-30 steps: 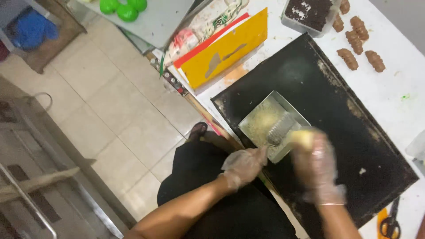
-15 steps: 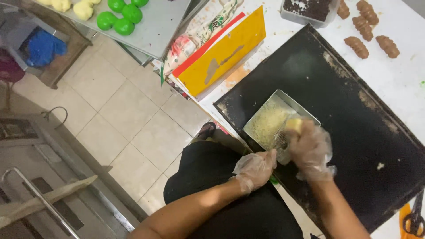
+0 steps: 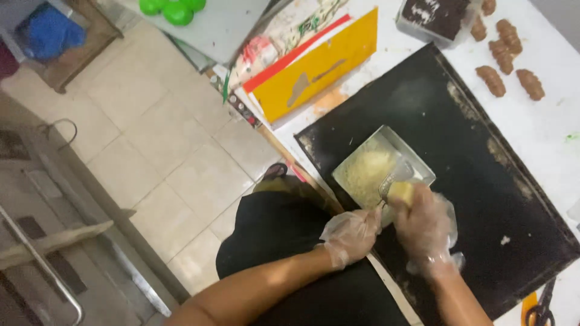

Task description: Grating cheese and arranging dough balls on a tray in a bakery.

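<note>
Right hand in a clear plastic glove [image 3: 425, 228], fingers closed around a pale yellow block of cheese [image 3: 401, 192], pressed onto a small metal grater [image 3: 396, 176] just beyond the fingertips. Beneath and ahead of that grip, a shallow rectangular metal tray [image 3: 417, 158] with a heap of pale grated shreds [image 3: 367, 173] lying up and to the left of the block. Tray's long axis set diagonally, running from near the left hand away toward the far right across the large black baking sheet [image 3: 483, 181]. Left hand in a clear plastic glove [image 3: 350, 235] curled at the tray's near corner, apparently gripping its rim, though contact hard to confirm. Right hand nearer to block and grater; left hand nearer to the shreds.
</note>
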